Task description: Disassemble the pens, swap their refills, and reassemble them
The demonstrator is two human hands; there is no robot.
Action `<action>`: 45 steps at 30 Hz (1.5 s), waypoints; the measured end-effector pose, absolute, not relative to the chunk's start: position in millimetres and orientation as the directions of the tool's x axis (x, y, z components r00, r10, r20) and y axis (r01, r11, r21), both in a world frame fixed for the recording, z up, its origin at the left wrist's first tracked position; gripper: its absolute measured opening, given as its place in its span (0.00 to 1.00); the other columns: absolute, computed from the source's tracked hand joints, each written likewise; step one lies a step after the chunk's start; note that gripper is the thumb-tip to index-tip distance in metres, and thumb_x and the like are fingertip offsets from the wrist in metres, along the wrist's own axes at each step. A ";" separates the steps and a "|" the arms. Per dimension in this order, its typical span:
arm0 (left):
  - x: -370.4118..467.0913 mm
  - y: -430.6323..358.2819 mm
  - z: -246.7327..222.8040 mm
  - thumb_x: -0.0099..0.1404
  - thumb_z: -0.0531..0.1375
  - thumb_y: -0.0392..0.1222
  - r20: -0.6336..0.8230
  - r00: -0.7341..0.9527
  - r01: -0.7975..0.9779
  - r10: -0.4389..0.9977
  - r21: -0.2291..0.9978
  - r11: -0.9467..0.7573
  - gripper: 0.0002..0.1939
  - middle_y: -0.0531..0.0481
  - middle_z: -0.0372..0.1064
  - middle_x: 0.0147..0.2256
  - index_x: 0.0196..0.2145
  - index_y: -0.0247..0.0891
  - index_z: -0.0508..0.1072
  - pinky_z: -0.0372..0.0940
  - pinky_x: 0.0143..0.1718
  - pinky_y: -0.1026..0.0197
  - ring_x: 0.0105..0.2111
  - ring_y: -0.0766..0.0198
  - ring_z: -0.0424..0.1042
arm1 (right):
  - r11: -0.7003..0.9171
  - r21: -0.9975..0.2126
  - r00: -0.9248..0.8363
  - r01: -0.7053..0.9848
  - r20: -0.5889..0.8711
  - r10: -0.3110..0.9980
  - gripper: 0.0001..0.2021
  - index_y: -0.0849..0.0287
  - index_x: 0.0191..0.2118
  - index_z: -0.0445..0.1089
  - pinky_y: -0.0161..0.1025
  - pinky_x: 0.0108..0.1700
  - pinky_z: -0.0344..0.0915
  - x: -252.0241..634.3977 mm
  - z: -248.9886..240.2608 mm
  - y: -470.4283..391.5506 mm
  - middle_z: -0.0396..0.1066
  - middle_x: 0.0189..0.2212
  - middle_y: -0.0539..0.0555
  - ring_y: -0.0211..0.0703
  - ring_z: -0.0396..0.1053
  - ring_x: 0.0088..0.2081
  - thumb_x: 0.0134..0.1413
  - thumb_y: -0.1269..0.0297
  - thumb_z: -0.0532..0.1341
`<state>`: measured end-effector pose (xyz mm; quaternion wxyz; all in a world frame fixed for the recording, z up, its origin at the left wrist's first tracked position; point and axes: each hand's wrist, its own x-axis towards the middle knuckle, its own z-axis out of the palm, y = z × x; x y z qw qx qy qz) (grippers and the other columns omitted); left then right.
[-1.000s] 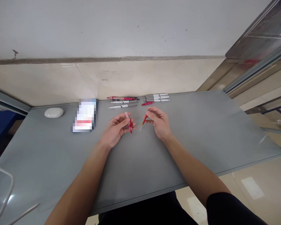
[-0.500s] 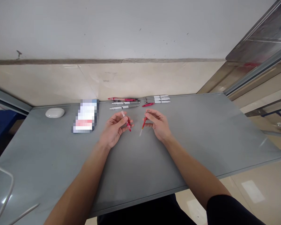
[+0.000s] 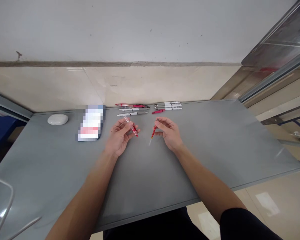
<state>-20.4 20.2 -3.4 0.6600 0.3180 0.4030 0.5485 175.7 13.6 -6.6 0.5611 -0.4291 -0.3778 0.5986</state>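
My left hand (image 3: 118, 137) pinches a clear and red pen barrel (image 3: 134, 130) between thumb and fingers, its red end slanting down to the right. In my right hand (image 3: 171, 134) is a red ink refill (image 3: 153, 131), gripped near its upper end, with its pale end pointing down-left. The two pieces are apart, both above the grey table. Just beyond my right fingers lies a short red pen part (image 3: 158, 111). White and grey pens (image 3: 133, 114) lie beyond my left hand, beside red pens (image 3: 131, 105).
Several white pens (image 3: 171, 105) lie in a row at the back right, near the wall (image 3: 150, 85). To the left are a phone (image 3: 102, 128) with a blurred screen and a white rounded case (image 3: 57, 119). A white cable (image 3: 11, 196) curves at the lower left of the grey table (image 3: 145, 183).
My left hand has shifted slightly up and left, and the pen barrel in it has tilted flatter. My right hand with the refill is nearly unmoved.
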 end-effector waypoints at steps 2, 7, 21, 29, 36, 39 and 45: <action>-18.7 18.8 -2.0 0.55 0.69 0.39 -0.188 0.095 -0.470 0.977 0.857 0.211 0.14 0.53 0.72 0.32 0.38 0.38 0.71 0.73 0.39 0.55 0.35 0.62 0.75 | -0.088 -0.933 0.000 -0.348 -0.094 0.996 0.12 0.53 0.35 0.73 0.36 0.31 0.72 175.5 -6.8 13.7 0.67 0.34 0.48 0.35 0.69 0.31 0.43 0.57 0.69; -14.3 13.6 2.5 0.58 0.67 0.38 -0.226 0.243 -0.476 0.943 0.820 0.319 0.13 0.51 0.72 0.33 0.41 0.38 0.72 0.73 0.41 0.53 0.36 0.61 0.75 | -0.101 -0.925 -0.012 -0.366 -0.104 0.995 0.13 0.52 0.36 0.73 0.38 0.33 0.72 174.9 -6.4 13.4 0.70 0.35 0.48 0.37 0.71 0.32 0.42 0.57 0.70; -23.5 17.4 -0.3 0.61 0.64 0.34 -0.278 0.278 -0.553 0.919 0.736 0.390 0.11 0.51 0.73 0.34 0.43 0.38 0.73 0.73 0.44 0.53 0.36 0.63 0.75 | -0.228 -0.856 -0.155 -0.464 -0.175 0.972 0.13 0.51 0.38 0.75 0.35 0.32 0.72 181.8 -11.8 16.7 0.73 0.36 0.48 0.35 0.72 0.33 0.44 0.58 0.69; -23.0 15.7 1.8 0.60 0.65 0.36 -0.246 0.291 -0.481 0.924 0.798 0.364 0.12 0.49 0.74 0.35 0.43 0.37 0.74 0.71 0.47 0.48 0.38 0.61 0.76 | -0.237 -0.862 -0.201 -0.447 -0.162 0.966 0.12 0.51 0.39 0.75 0.36 0.33 0.73 181.4 -9.0 14.7 0.73 0.36 0.48 0.35 0.72 0.33 0.46 0.58 0.68; -23.5 15.2 1.0 0.60 0.65 0.38 -0.226 0.323 -0.412 0.919 0.841 0.352 0.14 0.47 0.75 0.37 0.44 0.38 0.75 0.72 0.44 0.49 0.40 0.57 0.75 | -0.178 -0.884 -0.117 -0.432 -0.141 0.983 0.12 0.51 0.37 0.74 0.36 0.32 0.72 180.0 -6.1 14.1 0.71 0.34 0.48 0.36 0.71 0.33 0.44 0.58 0.69; -24.2 15.4 1.4 0.61 0.64 0.37 -0.233 0.341 -0.417 0.911 0.831 0.368 0.13 0.47 0.74 0.39 0.45 0.39 0.74 0.72 0.44 0.48 0.42 0.56 0.75 | -0.158 -0.883 -0.081 -0.441 -0.136 0.987 0.11 0.51 0.37 0.74 0.35 0.32 0.71 180.4 -5.8 14.5 0.70 0.34 0.47 0.35 0.71 0.32 0.44 0.58 0.69; -26.0 17.5 1.9 0.62 0.62 0.35 -0.247 0.337 -0.503 0.909 0.768 0.395 0.11 0.49 0.74 0.38 0.43 0.38 0.75 0.72 0.46 0.47 0.40 0.59 0.75 | -0.163 -0.864 -0.070 -0.476 -0.148 0.987 0.11 0.50 0.37 0.75 0.33 0.31 0.71 183.0 -7.3 15.5 0.69 0.34 0.47 0.34 0.70 0.33 0.45 0.59 0.69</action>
